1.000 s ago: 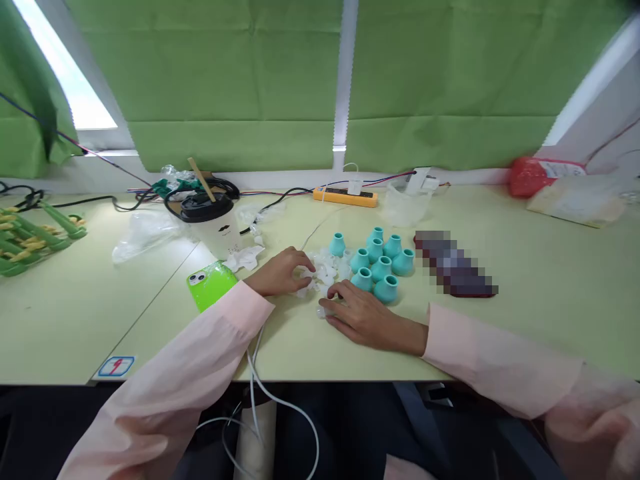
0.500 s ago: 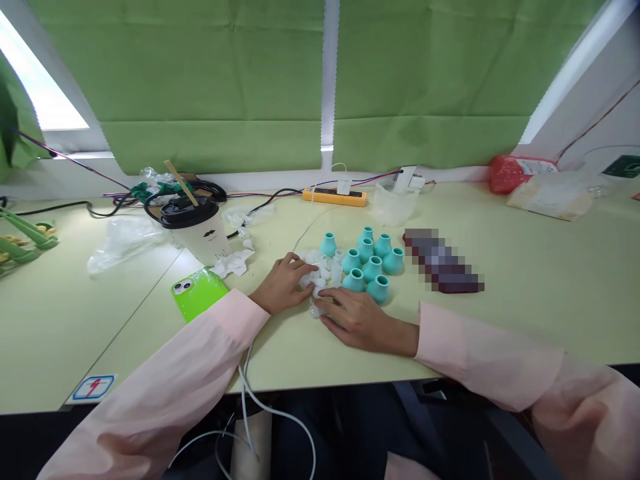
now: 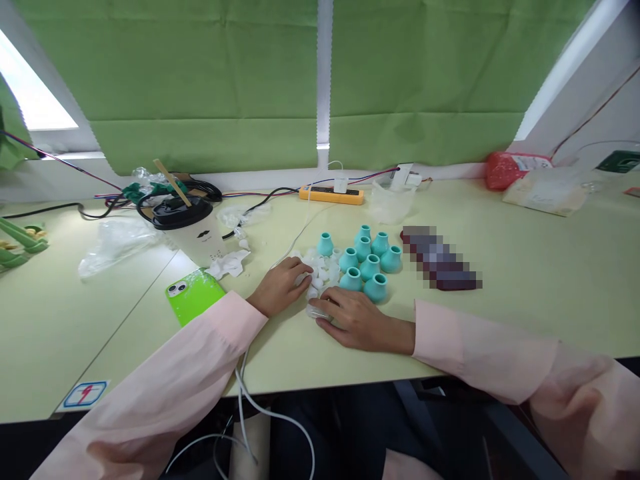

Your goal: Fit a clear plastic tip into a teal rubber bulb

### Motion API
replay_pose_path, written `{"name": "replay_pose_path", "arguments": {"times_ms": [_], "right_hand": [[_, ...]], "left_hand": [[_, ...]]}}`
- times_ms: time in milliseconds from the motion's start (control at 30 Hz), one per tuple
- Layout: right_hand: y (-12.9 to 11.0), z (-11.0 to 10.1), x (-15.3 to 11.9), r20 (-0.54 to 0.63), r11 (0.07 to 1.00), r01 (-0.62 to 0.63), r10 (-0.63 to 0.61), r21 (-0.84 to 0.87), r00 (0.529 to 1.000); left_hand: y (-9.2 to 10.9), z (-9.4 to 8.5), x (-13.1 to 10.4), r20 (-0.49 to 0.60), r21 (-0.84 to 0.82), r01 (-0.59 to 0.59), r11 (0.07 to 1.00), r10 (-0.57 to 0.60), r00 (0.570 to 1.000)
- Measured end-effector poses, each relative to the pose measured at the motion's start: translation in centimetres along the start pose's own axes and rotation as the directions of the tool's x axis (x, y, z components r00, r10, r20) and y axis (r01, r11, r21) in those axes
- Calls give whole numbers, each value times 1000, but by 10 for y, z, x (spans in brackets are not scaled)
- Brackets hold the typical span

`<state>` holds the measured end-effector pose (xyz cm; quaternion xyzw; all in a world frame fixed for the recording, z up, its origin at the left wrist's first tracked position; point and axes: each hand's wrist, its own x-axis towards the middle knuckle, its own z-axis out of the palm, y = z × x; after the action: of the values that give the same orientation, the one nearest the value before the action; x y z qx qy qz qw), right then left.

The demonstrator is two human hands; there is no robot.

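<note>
White plastic caps [image 3: 320, 270] lie heaped under both hands; left hand [image 3: 279, 287] and right hand [image 3: 353, 319] pinch some. Eight teal cones [image 3: 367, 263] stand just right.

The table [image 3: 525, 267] is pale yellow-green, and everything else is placed from it. On it near the middle sit teal cone-shaped caps [image 3: 367, 263], beside a heap of translucent white plastic pieces [image 3: 320, 270]. Left of those lies a bright lime-green phone [image 3: 194, 297], and behind it a white paper cup [image 3: 193, 230] with a black lid and a small black moustache print. At the table's back edge lies an orange-yellow power strip [image 3: 332, 194]; far right, a red packet [image 3: 515, 170]. Behind hang green blinds [image 3: 220, 80]. Both sleeves [image 3: 480, 347] are pale pink.
</note>
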<state>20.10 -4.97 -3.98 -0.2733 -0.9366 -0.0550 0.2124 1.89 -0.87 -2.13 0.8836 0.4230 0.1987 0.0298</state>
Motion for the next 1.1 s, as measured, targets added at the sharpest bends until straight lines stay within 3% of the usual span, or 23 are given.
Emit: {"name": "replay_pose_path", "arguments": {"times_ms": [133, 267, 367, 600, 867, 1100], "right_hand": [[0, 0, 0, 6, 1000, 5, -5, 16, 1000], [1, 2, 0, -37, 999, 13, -11, 42, 999], [2, 4, 0, -50, 999, 23, -21, 48, 999], [2, 2, 0, -35, 997, -10, 13, 81, 999], [2, 2, 0, -13, 993, -9, 11, 120, 1000], [1, 4, -2, -75, 984, 9, 5, 177, 997]], "left_hand": [[1, 5, 3, -47, 64, -13, 998, 16, 999], [0, 7, 9, 37, 83, -60, 995, 57, 998], [-4, 5, 12, 64, 49, -75, 996, 71, 995], [-5, 7, 7, -26, -52, -34, 998, 33, 999], [-2, 7, 4, -26, -137, -16, 990, 12, 1000], [-4, 7, 3, -31, -196, -12, 981, 6, 1000]]}}
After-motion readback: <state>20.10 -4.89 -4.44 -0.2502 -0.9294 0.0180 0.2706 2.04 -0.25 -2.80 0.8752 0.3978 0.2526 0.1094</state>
